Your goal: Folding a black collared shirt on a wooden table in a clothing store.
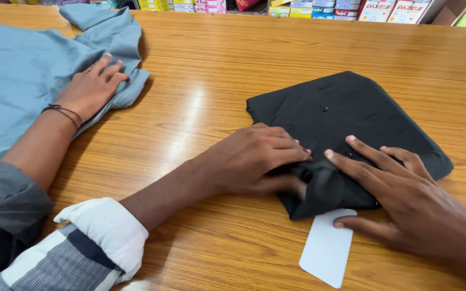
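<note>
Wooden counter [233, 70]; your left hand [254, 161] pinches the folded black shirt [346, 124]'s near corner, right hand [400, 183] flat and open on it; tuck next, likely.

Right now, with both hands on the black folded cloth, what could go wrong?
1. The left hand pinches only a bunched edge of the black cloth, so the fold may loosen.
2. The white card lies half out beside the right hand and may slide away on the smooth table.
</note>
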